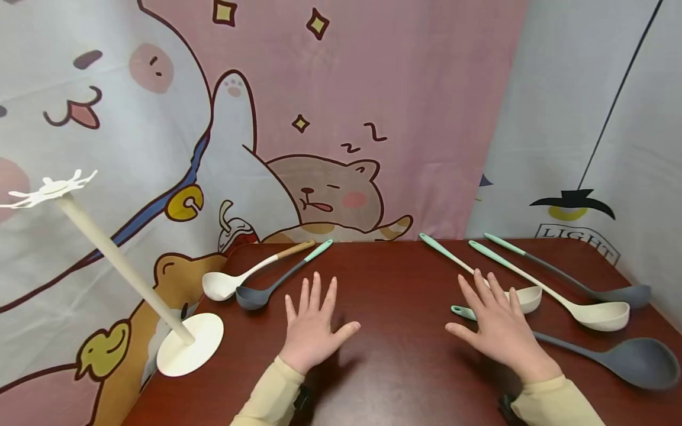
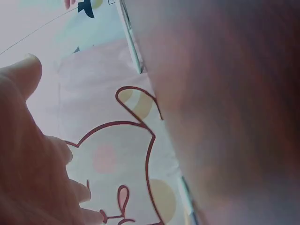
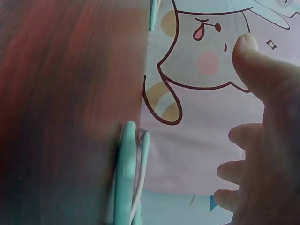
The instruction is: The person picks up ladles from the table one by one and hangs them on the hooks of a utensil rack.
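My left hand (image 1: 311, 331) hovers over the table's left half, fingers spread and holding nothing. Beyond it lie a white ladle (image 1: 221, 286) with a tan handle end and a grey ladle (image 1: 256, 297) with a mint handle end. My right hand (image 1: 503, 331), also spread and bare, overlaps a cream ladle (image 1: 531, 299) and the handle of a large grey spoon (image 1: 639, 362) in the head view. Farther right are another cream ladle (image 1: 604, 316) and a grey utensil (image 1: 623, 294) with a mint handle end. Mint handles (image 3: 125, 168) show below the right thumb in the right wrist view.
A white stand (image 1: 122, 263) with a round base and a ring of hooks on top leans in view at the left edge of the brown table (image 1: 383, 367). A cartoon-printed cloth (image 1: 415, 118) hangs behind the table and along its left side.
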`<action>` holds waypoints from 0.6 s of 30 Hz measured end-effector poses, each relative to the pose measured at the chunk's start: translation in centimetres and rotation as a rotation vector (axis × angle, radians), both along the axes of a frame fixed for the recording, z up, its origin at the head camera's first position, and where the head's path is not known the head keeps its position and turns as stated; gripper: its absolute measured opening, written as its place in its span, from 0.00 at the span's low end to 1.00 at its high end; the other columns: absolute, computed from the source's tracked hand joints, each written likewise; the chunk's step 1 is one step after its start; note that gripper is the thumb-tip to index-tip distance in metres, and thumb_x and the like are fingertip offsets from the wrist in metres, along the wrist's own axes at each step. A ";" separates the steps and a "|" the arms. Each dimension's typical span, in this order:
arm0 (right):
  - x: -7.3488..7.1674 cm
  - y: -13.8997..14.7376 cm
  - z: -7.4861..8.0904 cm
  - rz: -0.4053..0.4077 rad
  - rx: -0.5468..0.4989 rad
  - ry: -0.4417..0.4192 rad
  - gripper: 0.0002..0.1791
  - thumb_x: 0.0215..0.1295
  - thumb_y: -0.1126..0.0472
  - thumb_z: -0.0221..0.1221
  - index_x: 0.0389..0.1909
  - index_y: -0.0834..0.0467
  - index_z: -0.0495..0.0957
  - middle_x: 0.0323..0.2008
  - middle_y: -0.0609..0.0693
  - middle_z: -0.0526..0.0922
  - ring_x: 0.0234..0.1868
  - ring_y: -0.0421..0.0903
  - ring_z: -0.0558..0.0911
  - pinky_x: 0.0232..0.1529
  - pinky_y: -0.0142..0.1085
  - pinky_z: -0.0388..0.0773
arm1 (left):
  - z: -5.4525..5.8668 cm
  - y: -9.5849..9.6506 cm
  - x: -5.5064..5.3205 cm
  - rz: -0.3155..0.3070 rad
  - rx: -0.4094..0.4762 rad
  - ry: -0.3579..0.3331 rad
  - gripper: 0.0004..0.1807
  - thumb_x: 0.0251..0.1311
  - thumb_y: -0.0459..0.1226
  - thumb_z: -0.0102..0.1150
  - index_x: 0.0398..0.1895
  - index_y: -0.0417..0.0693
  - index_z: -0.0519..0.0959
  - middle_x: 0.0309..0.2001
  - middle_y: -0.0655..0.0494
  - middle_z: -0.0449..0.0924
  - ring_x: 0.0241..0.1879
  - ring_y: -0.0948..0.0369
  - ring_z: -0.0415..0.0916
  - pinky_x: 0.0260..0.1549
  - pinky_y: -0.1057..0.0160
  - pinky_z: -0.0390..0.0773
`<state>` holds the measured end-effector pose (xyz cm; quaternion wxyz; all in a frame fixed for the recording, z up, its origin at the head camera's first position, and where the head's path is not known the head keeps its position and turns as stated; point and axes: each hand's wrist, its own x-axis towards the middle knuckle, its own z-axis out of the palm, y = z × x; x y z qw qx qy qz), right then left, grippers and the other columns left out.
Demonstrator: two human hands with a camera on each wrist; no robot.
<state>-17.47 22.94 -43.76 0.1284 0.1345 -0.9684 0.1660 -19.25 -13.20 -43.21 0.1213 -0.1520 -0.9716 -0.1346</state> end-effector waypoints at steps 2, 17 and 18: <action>0.0 -0.1 0.1 0.006 -0.012 0.011 0.55 0.59 0.34 0.63 0.78 0.58 0.50 0.76 0.67 0.44 0.77 0.61 0.34 0.68 0.62 0.23 | 0.5 -0.8 0.2 0.000 -0.005 0.030 0.52 0.58 0.70 0.51 0.80 0.58 0.49 0.79 0.43 0.40 0.77 0.43 0.33 0.63 0.28 0.36; 0.4 -2.1 0.2 0.045 -0.067 -0.013 0.57 0.57 0.35 0.66 0.78 0.59 0.49 0.76 0.65 0.48 0.77 0.62 0.39 0.68 0.65 0.32 | 2.6 -7.3 2.5 0.115 -0.010 0.116 0.55 0.55 0.66 0.61 0.79 0.51 0.52 0.78 0.37 0.40 0.76 0.39 0.34 0.62 0.26 0.35; 0.3 -2.4 0.1 0.050 -0.072 -0.012 0.57 0.57 0.36 0.67 0.78 0.59 0.50 0.76 0.65 0.48 0.77 0.62 0.40 0.68 0.65 0.32 | 2.6 -7.6 2.5 0.122 -0.010 0.130 0.55 0.55 0.66 0.62 0.79 0.50 0.53 0.77 0.36 0.41 0.76 0.39 0.34 0.62 0.26 0.36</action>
